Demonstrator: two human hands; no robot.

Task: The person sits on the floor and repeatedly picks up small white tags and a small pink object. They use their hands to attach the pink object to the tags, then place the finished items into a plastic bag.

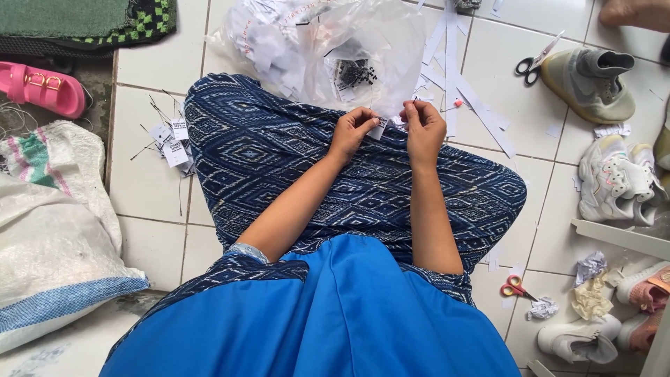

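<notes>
Left hand [352, 128] pinches a small white tag [379, 128] steady over the lap while right hand [421, 124], fingers closed on something too fine to identify, meets it.

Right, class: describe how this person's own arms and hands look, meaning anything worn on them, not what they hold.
Both arms are bare along all that shows, with no sleeve reaching the forearms. The left hand and the right hand are bare too: no gloves, and no ring, watch or bracelet that can be made out. Below the arms are a plain blue top and dark blue patterned cloth over the legs.
</notes>
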